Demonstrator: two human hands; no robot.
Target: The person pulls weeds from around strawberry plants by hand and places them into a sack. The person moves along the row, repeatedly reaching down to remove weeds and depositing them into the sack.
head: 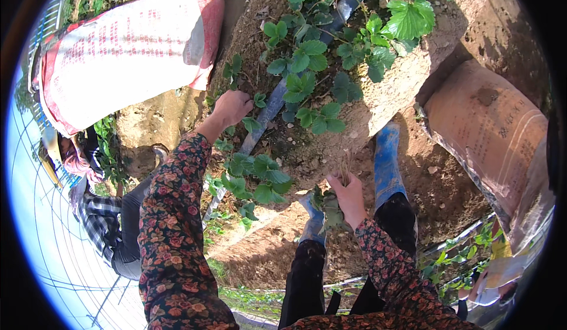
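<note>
My right hand (351, 197) is closed around a bunch of picked leaves (333, 212). Their thin brownish stems stick up past my fingers, and the wilted green blades hang down beside my boot. Across the soil bed, my left hand (232, 107) is at the far edge among small strawberry plants (266, 175), its fingers curled down. Whatever may be between those fingertips is hidden. A flat dark irrigation hose (272, 108) runs along the bed between the plants, partly covered by leaves. Larger bright green strawberry leaves (409, 18) stand at the upper right.
A white and red woven sack (128, 51) lies across the furrow at left, bearing writing. A brown sack (487, 117) lies at right. My blue muddy boots (387, 161) stand by the bed. Other people bend at the left, one in a checked shirt (99, 219).
</note>
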